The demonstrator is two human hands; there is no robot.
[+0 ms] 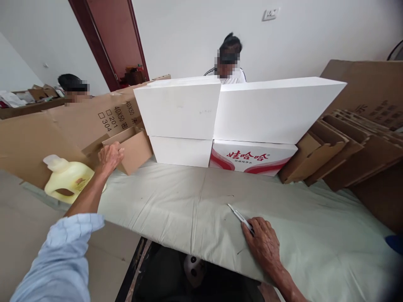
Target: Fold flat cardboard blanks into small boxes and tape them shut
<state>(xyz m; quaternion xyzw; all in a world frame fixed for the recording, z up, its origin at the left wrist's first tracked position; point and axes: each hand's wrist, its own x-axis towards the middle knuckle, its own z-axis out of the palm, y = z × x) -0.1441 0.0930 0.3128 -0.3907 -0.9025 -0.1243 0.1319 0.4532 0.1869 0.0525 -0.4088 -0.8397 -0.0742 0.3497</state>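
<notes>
Here we have our left hand point(110, 156) stretched out to the far left corner of the table point(176, 201), its fingers curled over the near edge of a small open cardboard box point(137, 151) and gripping it there. The box sits on the grey-green cloth that covers the table, just in front of a big sheet of cardboard point(37, 138) propped along the left side. Just beside our left wrist, at the left edge, a yellow bottle point(67, 178) with a white cap lies tilted on its side. Our right hand point(262, 243) rests palm down close to the near edge, towards the right, closed round the handle of a knife point(239, 216) whose thin blade lies flat on the cloth and points away to the far left. Along the far edge stand white boxes point(179, 109), stacked two high, with a red-printed carton point(252, 157) under the right-hand one. At the far right corner, folded cardboard pieces point(330, 155) lean against one another. A person point(229, 63) sits behind the white boxes, and another person point(74, 86) shows beyond the cardboard sheet at the left.
</notes>
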